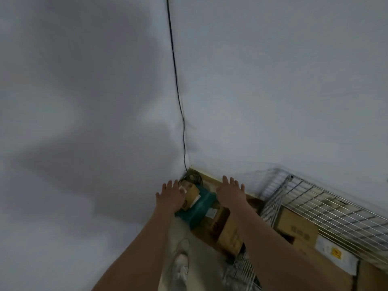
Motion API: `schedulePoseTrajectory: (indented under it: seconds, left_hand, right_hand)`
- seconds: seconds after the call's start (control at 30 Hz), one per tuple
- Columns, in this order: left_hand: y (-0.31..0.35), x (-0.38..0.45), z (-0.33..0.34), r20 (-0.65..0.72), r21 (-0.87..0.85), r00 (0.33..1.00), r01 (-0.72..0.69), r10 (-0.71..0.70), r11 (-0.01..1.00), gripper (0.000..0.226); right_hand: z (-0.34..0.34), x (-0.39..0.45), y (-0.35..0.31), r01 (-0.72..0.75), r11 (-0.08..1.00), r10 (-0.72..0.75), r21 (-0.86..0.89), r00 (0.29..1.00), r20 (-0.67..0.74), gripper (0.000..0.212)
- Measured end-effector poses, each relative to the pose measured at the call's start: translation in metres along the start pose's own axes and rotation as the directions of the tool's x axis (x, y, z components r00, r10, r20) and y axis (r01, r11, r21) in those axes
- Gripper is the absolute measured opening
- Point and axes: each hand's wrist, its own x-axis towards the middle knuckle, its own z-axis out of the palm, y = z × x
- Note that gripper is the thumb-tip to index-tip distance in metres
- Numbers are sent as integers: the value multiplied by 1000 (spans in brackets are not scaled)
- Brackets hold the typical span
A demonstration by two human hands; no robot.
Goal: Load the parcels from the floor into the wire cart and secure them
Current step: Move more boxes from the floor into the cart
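Fingers (231,181) on both my hands are spread straight and grip nothing; my left hand (171,195) and right hand (231,193) reach toward the parcels (201,204) heaped on the floor in the wall corner: brown cardboard boxes with a teal soft package draped across them. Just right of that heap stands the wire cart (327,198), brown and white boxes already inside it.
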Motion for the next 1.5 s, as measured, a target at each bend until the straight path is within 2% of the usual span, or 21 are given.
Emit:
schedulePoseTrajectory:
  seconds: [0.2,0.33,0.5,0.63,0.73,0.77,0.87,0.97,1.07,1.17,1.23,1.3,1.4,1.5]
  left_hand:
    - [-18,81,40,139,39,981,-143,137,989,59]
    - [-14,116,78,251,47,943,-238,219,970,59]
    - [7,162,150,359,9,890,-304,281,952,59]
    - [27,200,224,364,-32,874,-334,322,942,53]
    - [40,234,289,383,-69,884,-260,267,963,52]
    - [44,248,310,389,-60,889,-238,243,969,52]
    - [57,283,367,456,-53,863,-218,218,975,52]
    - [73,300,402,483,-71,844,-229,234,971,52]
    - [87,318,440,527,-200,832,-79,175,977,50]
    - [95,344,487,548,-362,822,66,155,930,60]
    - [89,371,532,572,-449,802,130,173,884,75]
    - [68,411,611,587,-501,786,167,191,849,78]
    - [66,407,622,567,-579,797,205,209,789,71]
    - [88,363,555,533,-655,820,244,208,715,73]
  right_hand:
    - [54,28,-5,-243,963,231,119,967,106,62]
    - [93,32,12,-376,905,351,200,924,150,62]
    - [159,62,53,-471,857,416,211,872,257,59]
    - [224,111,94,-568,776,494,275,818,295,64]
    - [268,151,124,-574,757,496,311,815,299,47]
    - [283,165,134,-584,746,505,320,810,298,48]
    - [322,204,164,-694,588,613,415,717,332,65]
    - [354,236,192,-727,488,663,483,669,337,66]
    - [380,259,217,-751,380,732,540,601,321,60]
    - [411,281,242,-772,370,777,518,562,284,56]
    - [426,291,251,-793,342,780,504,539,319,56]
    - [435,298,255,-800,277,776,532,513,366,55]
    - [440,304,257,-803,102,801,587,416,431,65]
    - [429,301,254,-787,18,781,617,397,483,63]
